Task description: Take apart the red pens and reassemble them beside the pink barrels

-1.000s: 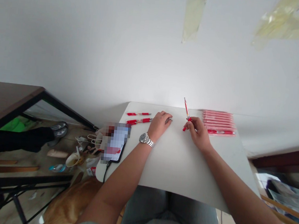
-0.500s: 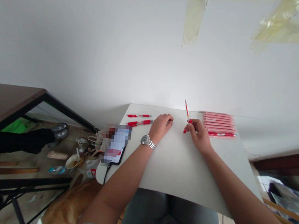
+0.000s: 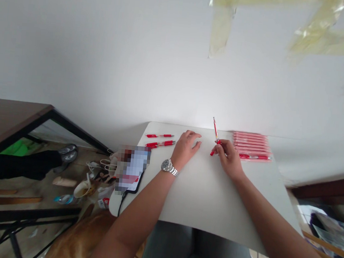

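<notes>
My right hand (image 3: 228, 158) is closed on a red pen (image 3: 215, 131), which stands tilted with its tip up over the far part of the white table (image 3: 209, 188). My left hand (image 3: 187, 145), a metal watch on its wrist, rests on the table just left of that pen. Its fingers are loosely curled, and whatever lies in them is hidden. Two more red pens (image 3: 159, 140) lie to the left of this hand. A flat row of pink pens (image 3: 250, 143) lies to the right of my right hand, with one red pen (image 3: 255, 156) at its near edge.
A phone (image 3: 132, 167) with a cable lies on the table's left edge. Left of the table, a dark desk (image 3: 10, 115) stands over cluttered floor. An orange furry animal (image 3: 81, 237) lies by my left knee. Strips of tape (image 3: 219, 28) hang on the white wall.
My left hand drew back slightly and its fingers loosened. The small grey piece seen at its fingertips a second ago no longer shows. My right hand still holds its pen in the same way.
</notes>
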Action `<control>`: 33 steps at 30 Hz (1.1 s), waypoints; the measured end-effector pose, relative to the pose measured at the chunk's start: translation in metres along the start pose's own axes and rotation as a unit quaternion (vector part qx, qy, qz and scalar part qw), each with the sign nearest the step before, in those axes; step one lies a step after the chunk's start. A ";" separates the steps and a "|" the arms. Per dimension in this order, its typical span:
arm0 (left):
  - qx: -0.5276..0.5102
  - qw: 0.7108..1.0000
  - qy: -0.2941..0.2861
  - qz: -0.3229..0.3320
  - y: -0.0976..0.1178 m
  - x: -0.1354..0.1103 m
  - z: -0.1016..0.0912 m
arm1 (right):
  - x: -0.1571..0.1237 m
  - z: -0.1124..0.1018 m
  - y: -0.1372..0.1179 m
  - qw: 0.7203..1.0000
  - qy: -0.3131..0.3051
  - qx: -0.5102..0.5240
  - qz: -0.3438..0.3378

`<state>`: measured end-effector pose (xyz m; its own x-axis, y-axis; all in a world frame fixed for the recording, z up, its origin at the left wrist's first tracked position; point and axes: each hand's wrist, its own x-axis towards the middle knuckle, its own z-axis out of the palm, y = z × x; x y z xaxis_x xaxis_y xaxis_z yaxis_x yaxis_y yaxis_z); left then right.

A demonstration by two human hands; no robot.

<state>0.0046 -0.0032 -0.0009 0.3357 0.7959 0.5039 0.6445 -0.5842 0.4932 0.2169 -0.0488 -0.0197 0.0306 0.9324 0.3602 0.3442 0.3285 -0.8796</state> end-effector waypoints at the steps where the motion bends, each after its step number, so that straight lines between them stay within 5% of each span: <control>1: 0.003 1.000 -0.015 0.020 0.004 0.000 0.000 | 0.000 0.000 0.000 1.000 0.001 0.001 0.000; 6: -0.003 0.988 -0.113 0.102 0.022 -0.003 0.006 | -0.001 0.000 0.003 1.000 0.012 0.004 0.001; 15: 0.017 0.977 -0.167 0.130 0.026 -0.004 0.012 | -0.001 -0.002 0.003 0.999 0.032 0.020 0.011; 27: 0.019 0.988 -0.141 0.067 0.030 -0.004 0.019 | 0.000 -0.003 0.003 1.000 0.023 0.007 0.005; 33: -0.048 0.996 -0.079 0.002 0.023 -0.003 0.014 | 0.000 -0.003 0.003 1.000 0.012 0.016 0.012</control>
<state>0.0280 -0.0173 -0.0011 0.4469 0.8042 0.3919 0.5765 -0.5939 0.5613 0.2205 -0.0487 -0.0212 0.0604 0.9362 0.3463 0.3133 0.3116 -0.8971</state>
